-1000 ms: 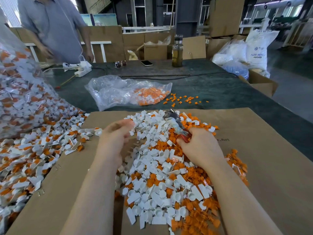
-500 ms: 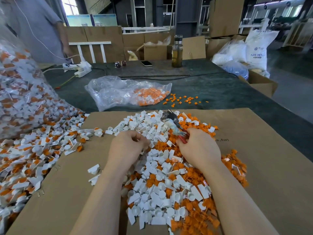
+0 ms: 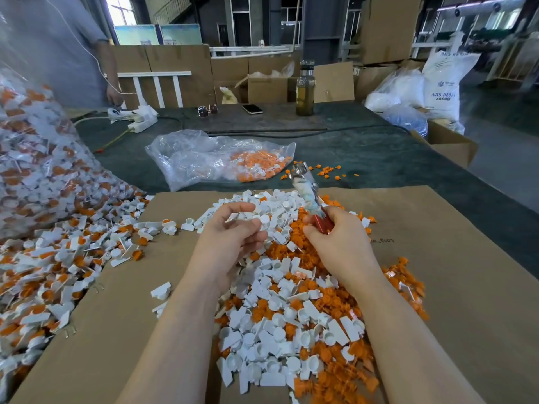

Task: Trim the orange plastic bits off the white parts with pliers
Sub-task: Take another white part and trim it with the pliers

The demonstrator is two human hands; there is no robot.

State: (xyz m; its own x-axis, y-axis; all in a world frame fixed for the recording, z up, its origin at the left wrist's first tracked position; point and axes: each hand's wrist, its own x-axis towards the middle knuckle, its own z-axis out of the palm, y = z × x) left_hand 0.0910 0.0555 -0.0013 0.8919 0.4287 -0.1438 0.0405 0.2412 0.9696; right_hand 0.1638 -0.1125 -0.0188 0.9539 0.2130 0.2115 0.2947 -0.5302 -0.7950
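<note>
A person works at a sheet of cardboard [image 3: 437, 287] laid on a dark table [image 3: 364, 153]. The right hand [image 3: 338, 243] is closed around the red handles of the pliers [image 3: 306, 193], whose metal tip points up and away, clear of the heap; whether the tip is parted cannot be told. The left hand [image 3: 230, 231] hovers palm-up over the left edge of the heap with fingers loosely curled; no part can be made out in its grasp, so it reads as relaxed and empty.

Between and below the hands lies a mixed pile of trimmed white parts [image 3: 262, 330] and cut orange bits [image 3: 329, 298], the orange scraps thicker toward the right and near edge. This pile suggests a good share of work already done.

To the left, a spill of untrimmed parts [image 3: 58, 258], white with orange still attached, spreads from a large clear bag [image 3: 32, 170] that looks well filled. Judged from this, far more remains than has been finished.

Beyond the cardboard lies a smaller plastic bag [image 3: 204, 158] holding orange pieces, with a few loose orange scraps [image 3: 323, 172] beside it. Farther back stand a bottle [image 3: 305, 88], a phone [image 3: 252, 109] and a power strip [image 3: 137, 118]; another person [image 3: 58, 48] stands at the far left.

The likely next step is picking up a fresh part from the left.
</note>
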